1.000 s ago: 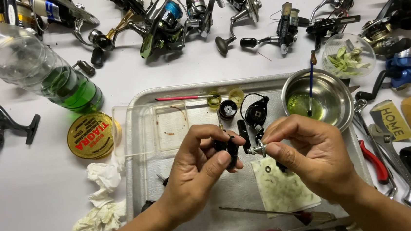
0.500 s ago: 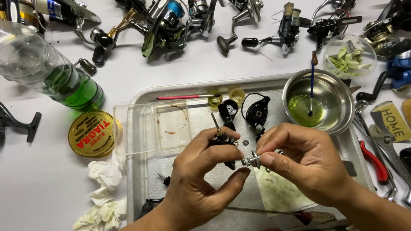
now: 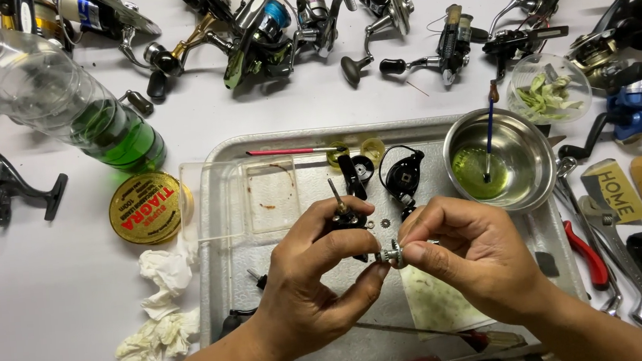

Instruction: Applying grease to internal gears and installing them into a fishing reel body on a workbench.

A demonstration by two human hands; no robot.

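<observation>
Small toothed gear on its thin metal shaft sits pinched between the thumb and forefinger of our right hand, closed tight on it just above the middle of the metal tray. Our left hand is clamped around a black reel part with a short rod sticking up from it, and its thumb tip presses against the gear's other end, so the two hands meet at the piece and steady it between them. We judge that we hold it over the tray so that anything dropped stays inside the rim. On the tray floor beyond our fingers lie a tiny washer, a black reel housing and a red-handled tool along the far edge. A steel bowl of greenish liquid with a brush standing in it rests at the tray's far right corner, near enough for dipping parts. A stained paper towel lies under our right hand, likely to catch oil. To the left of the tray sit a round yellow tin, crumpled tissues and a plastic bottle of green liquid; fishing reels line the far side of the table, and wrenches lie to the right.
</observation>
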